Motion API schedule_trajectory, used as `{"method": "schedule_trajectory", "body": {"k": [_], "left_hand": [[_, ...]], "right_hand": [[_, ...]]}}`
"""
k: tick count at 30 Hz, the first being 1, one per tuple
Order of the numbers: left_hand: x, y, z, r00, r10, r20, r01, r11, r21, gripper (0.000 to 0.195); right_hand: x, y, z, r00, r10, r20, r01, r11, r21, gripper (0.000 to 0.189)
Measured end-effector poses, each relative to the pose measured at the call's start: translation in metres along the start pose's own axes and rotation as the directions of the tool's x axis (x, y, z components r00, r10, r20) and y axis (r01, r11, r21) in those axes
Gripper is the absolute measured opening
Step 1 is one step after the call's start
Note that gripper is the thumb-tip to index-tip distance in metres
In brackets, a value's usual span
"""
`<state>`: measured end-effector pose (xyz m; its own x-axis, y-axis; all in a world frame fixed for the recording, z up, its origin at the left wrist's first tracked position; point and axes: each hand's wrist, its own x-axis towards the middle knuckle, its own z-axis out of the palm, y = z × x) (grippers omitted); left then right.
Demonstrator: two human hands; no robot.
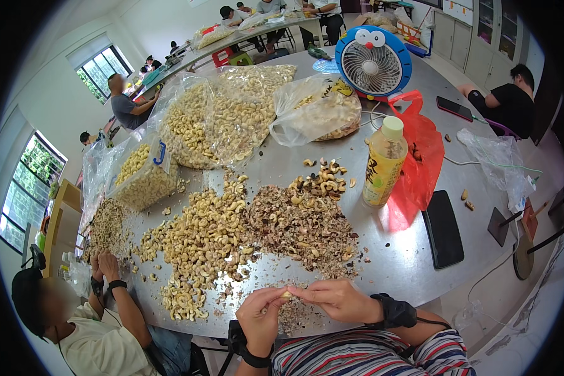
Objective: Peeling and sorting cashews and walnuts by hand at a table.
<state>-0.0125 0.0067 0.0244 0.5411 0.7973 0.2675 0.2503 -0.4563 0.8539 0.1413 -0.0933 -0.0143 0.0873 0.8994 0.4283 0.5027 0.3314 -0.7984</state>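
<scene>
My left hand [262, 312] pinches a pale cashew kernel [286, 295] between thumb and fingertips, just over the table's near edge. From the other side my right hand [333, 298] touches the same kernel with its fingertips. Beneath both hands lie fine skin crumbs [293, 319]. Beyond them spreads a heap of brownish cashew skins and fragments [301, 221], with darker cashews [322, 178] at its far end. Left of it is a large pile of cashew kernels [202, 235]. Both wrists wear black straps with small devices.
A plastic tub of cashews [143, 181], clear bags of cashews [216, 113], a bottle [385, 162], a red plastic bag [416, 160], a black phone [442, 230] and a blue fan [373, 63] stand or lie on the metal table. A co-worker's hands [104, 265] are at the left.
</scene>
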Motion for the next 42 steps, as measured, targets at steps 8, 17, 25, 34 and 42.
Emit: {"method": "schedule_trajectory", "body": {"k": [8, 17, 25, 34, 42], "left_hand": [[-0.001, -0.002, 0.0, 0.994, -0.103, 0.018, 0.104, 0.994, -0.034, 0.021], [-0.002, 0.0, -0.003, 0.962, -0.255, 0.095, 0.271, 0.929, -0.253, 0.02], [0.002, -0.002, -0.027, 0.858, -0.405, 0.315, 0.511, 0.615, -0.6, 0.04], [-0.002, -0.024, -0.065, 0.734, -0.377, 0.564, 0.491, -0.279, -0.825, 0.026], [0.002, -0.037, -0.103, 0.796, -0.419, 0.437, 0.228, -0.462, -0.857, 0.017]], "right_hand": [[0.004, -0.01, -0.005, 0.993, -0.122, -0.011, 0.11, 0.931, -0.349, 0.061], [0.004, -0.009, -0.005, 0.982, 0.133, -0.133, -0.101, 0.969, 0.224, 0.04], [0.009, -0.015, -0.007, 0.928, 0.332, -0.17, -0.292, 0.93, 0.223, 0.031], [0.01, -0.021, -0.008, 0.878, 0.452, -0.157, -0.426, 0.888, 0.174, 0.019], [0.007, -0.014, -0.003, 0.93, 0.301, -0.212, -0.293, 0.954, 0.07, 0.039]]}}
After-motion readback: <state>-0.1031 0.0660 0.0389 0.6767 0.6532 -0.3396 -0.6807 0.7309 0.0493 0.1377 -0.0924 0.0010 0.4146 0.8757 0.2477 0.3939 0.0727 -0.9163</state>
